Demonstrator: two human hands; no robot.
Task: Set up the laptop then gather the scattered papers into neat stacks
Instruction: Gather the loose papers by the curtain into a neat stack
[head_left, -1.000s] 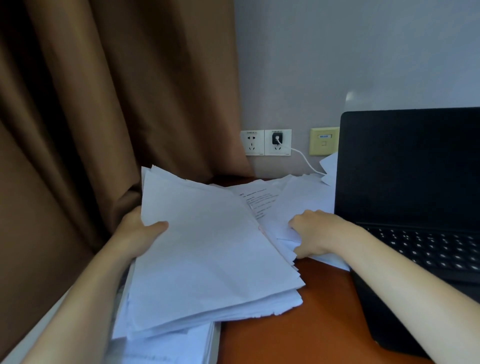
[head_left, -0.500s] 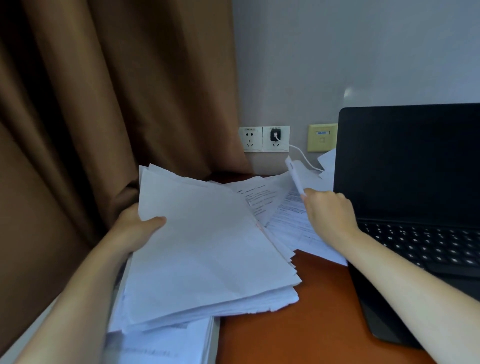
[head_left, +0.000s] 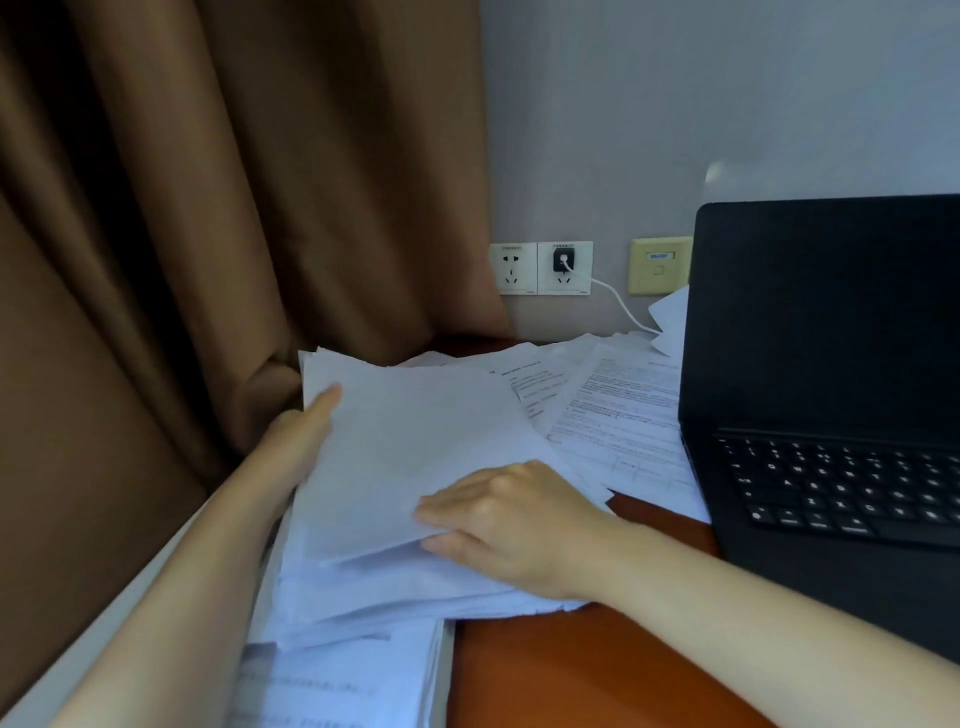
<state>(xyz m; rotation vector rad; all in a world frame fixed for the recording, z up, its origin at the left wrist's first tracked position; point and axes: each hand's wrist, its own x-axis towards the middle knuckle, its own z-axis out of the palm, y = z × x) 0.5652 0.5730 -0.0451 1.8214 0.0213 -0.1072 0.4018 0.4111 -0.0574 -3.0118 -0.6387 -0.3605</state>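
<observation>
A thick pile of white papers (head_left: 415, 457) lies tilted at the left of the orange-brown desk (head_left: 571, 670). My left hand (head_left: 304, 441) grips its left edge, thumb on top. My right hand (head_left: 509, 514) lies on the pile's near right part, fingers over a top sheet and thumb under that sheet's near edge. Printed sheets (head_left: 618, 426) lie spread flat between the pile and the laptop (head_left: 831, 364). The black laptop stands open at the right with a dark screen and its keyboard (head_left: 852, 488) showing.
A brown curtain (head_left: 208, 208) hangs close behind and left of the pile. Wall sockets (head_left: 540, 267) hold a plug with a white cable (head_left: 618, 301) running behind the laptop. Another paper stack (head_left: 337, 680) lies under the pile at the desk's near left edge.
My right hand lifted a sheet from beside the laptop, carried it left and laid it on the pile. My left hand stayed on the pile's left edge.
</observation>
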